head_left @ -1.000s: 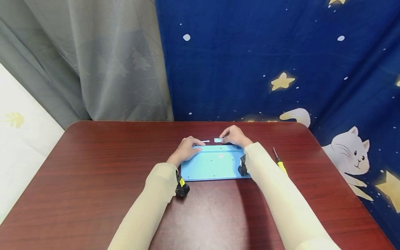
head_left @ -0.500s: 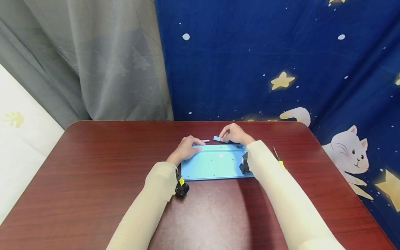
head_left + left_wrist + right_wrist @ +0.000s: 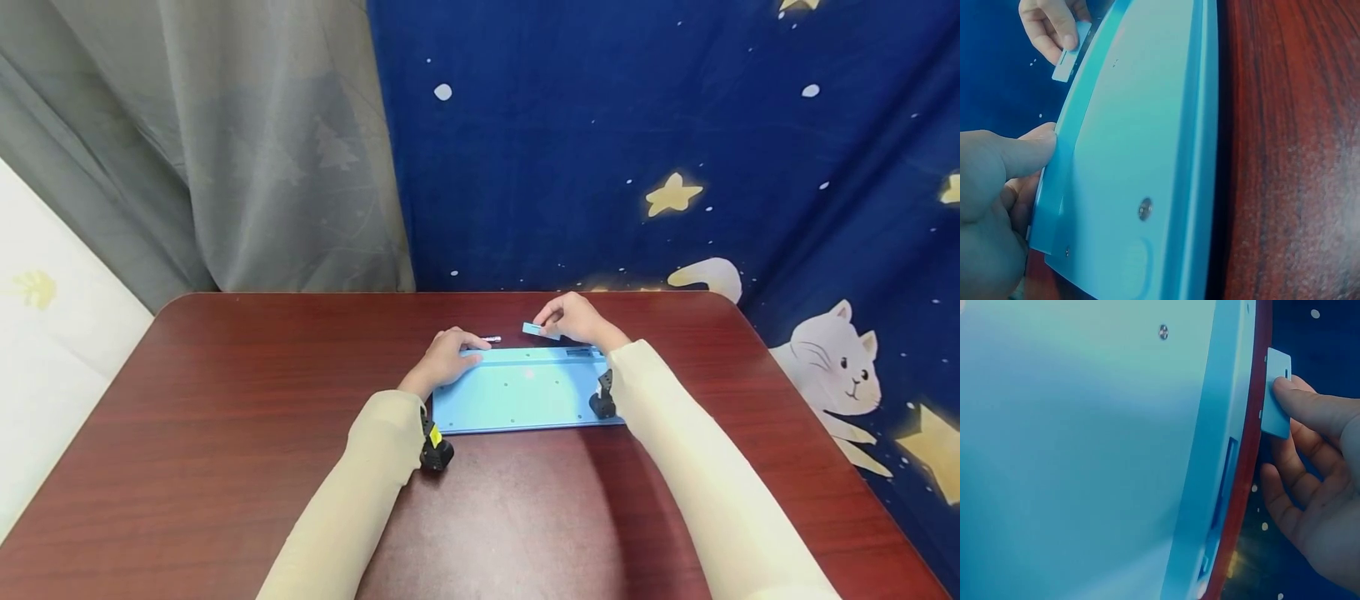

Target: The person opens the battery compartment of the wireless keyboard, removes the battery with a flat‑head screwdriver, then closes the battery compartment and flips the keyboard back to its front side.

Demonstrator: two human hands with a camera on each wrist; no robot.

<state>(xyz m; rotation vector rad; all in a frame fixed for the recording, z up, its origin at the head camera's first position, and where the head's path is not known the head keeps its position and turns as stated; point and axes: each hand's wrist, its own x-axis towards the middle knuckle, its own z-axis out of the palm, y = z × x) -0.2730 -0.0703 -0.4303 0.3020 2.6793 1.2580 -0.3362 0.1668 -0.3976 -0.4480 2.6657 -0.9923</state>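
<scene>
A light blue keyboard (image 3: 517, 404) lies underside up, with screws (image 3: 1163, 332) along its back. My left hand (image 3: 447, 356) grips its far left edge, thumb on top and fingers round the rim in the left wrist view. My right hand (image 3: 581, 322) pinches a small light blue battery cover (image 3: 1277, 415) between thumb and fingers. It holds the cover just beyond the keyboard's far edge, apart from it. An uncovered battery slot (image 3: 1225, 484) shows in that edge, towards the right. A small battery (image 3: 491, 339) lies behind the keyboard, beside my left fingertips.
All this is on a dark red wooden table (image 3: 247, 433). Its far edge runs close behind my right hand. Grey and blue curtains (image 3: 525, 167) hang beyond it. Wrist cameras (image 3: 437, 452) sit at both cuffs.
My right hand has moved right and lifted the battery cover away from the keyboard's far edge, uncovering the slot. The yellow-handled screwdriver is now hidden behind the right sleeve. My left hand stays put.
</scene>
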